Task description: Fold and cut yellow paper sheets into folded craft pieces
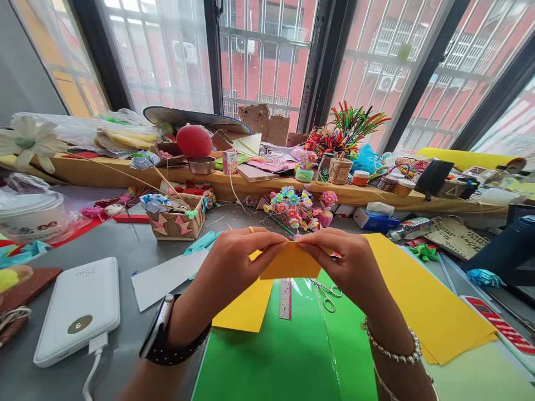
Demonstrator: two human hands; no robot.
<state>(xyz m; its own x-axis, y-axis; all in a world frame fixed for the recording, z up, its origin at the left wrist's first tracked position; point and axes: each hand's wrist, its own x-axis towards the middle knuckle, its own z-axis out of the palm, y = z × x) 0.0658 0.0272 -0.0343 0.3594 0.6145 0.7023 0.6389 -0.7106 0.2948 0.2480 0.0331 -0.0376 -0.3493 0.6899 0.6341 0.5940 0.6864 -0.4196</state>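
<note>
My left hand (249, 252) and my right hand (343, 257) pinch the top edge of a small piece of yellow-orange paper (288, 264), thumbs and fingers meeting near its middle. The paper hangs above a green sheet (267, 356) on the table. Under my left hand lies another yellow paper piece (244, 309). A short ruler with a pink edge (285, 299) rests on the green sheet, and scissors (328, 295) lie to its right, partly behind the held paper. Larger yellow sheets (422, 301) are beyond my right forearm.
A white power bank (79, 309) with a cable sits at left, near a white paper strip (167, 278). Behind stand a decorated cardboard box (178, 223) and a bunch of craft flowers (292, 206). A blue tissue pack (376, 218) is at right; the windowsill ledge (267, 186) is crowded with craft supplies.
</note>
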